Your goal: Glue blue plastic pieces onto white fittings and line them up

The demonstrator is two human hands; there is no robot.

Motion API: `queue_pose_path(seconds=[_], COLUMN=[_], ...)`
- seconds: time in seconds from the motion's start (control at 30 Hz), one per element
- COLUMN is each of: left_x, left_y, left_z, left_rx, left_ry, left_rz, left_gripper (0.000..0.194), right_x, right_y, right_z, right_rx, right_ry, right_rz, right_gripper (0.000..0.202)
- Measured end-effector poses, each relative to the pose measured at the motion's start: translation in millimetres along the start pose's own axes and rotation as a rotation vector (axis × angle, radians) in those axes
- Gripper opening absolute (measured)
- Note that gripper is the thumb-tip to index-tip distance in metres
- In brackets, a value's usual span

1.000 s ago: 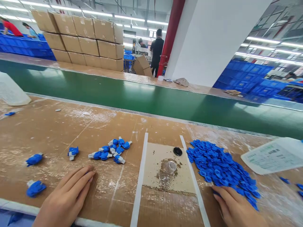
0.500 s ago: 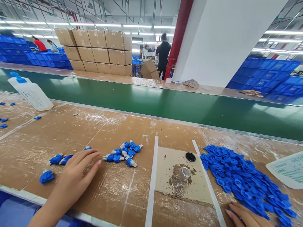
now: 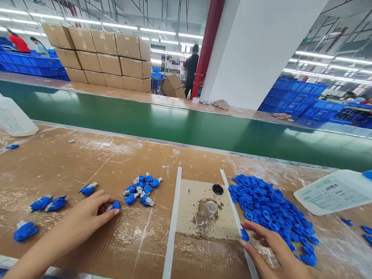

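Note:
My left hand (image 3: 83,217) pinches a small blue piece with a whitish end (image 3: 115,205) just over the cardboard-covered bench. Right of it lies a cluster of similar blue-and-white pieces (image 3: 142,190), and several more (image 3: 55,203) are scattered to its left. Between thumb and fingers of my right hand (image 3: 274,246) is a flat blue rubbery piece (image 3: 245,234), beside the large pile of blue pieces (image 3: 270,209). Between the hands, a beige board (image 3: 188,221) holds a small clear cup (image 3: 209,209) in a wet patch and a black round cap (image 3: 217,189).
White tape strips (image 3: 173,224) flank the board. A white bottle (image 3: 331,192) lies at the right, another (image 3: 16,118) at the left. Beyond the bench runs a green conveyor belt (image 3: 174,120). Stacked cartons (image 3: 107,54), blue crates (image 3: 290,99) and several people are farther back.
My left hand has closed on a blue-and-white piece. My right hand has come up from the lower edge and now holds a blue piece. The view has turned somewhat to the right.

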State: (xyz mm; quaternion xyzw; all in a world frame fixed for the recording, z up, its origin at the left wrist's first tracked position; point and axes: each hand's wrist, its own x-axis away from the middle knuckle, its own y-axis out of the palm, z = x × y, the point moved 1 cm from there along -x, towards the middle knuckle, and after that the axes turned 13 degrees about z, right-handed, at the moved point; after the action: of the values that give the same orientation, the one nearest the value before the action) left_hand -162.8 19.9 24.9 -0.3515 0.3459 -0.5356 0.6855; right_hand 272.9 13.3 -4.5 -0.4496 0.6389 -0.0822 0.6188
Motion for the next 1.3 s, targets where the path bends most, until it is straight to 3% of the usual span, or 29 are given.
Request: queue_pose_path(seconds=[0.13,0.27,0.43,0.5,0.6,0.7,0.83,1.13,1.3], left_x=[14,29,55,63,69,72,76,75,76], left_y=[-0.3,6.3,51.1,73.5,96.5,104.7,105.2,105.1,104.1], left_z=[0,29,99,124,146,152,150,154,153], left_rx=[-0.004,0.287,0.965,1.166,1.338,1.437,1.452,1.514,1.456], left_ry=[-0.037,-0.247,-0.523,-0.599,-0.648,-0.685,-0.664,-0.549,-0.525], left_rz=[0.13,0.164,0.081,0.013,-0.068,-0.155,-0.261,-0.269,-0.261], left_gripper=[0.037,0.039,0.041,0.039,0.04,0.044,0.043,0.03,0.032], right_x=[-22,-42,-43,-39,-26,-10,7,10,17], right_y=[22,44,44,38,31,32,41,41,44], right_z=[-33,-45,-48,-56,-71,-84,-90,-110,-115], right_rx=[-0.248,-0.346,-0.426,-0.533,-0.884,-1.286,-1.539,-1.591,-1.44], right_ry=[0.175,0.185,0.255,0.396,0.754,1.052,1.205,1.159,1.08], right_rz=[0.005,-0.046,-0.091,-0.068,0.006,0.064,0.036,0.065,0.104], right_gripper=[0.03,0.035,0.028,0.027,0.031,0.034,0.038,0.039,0.037])
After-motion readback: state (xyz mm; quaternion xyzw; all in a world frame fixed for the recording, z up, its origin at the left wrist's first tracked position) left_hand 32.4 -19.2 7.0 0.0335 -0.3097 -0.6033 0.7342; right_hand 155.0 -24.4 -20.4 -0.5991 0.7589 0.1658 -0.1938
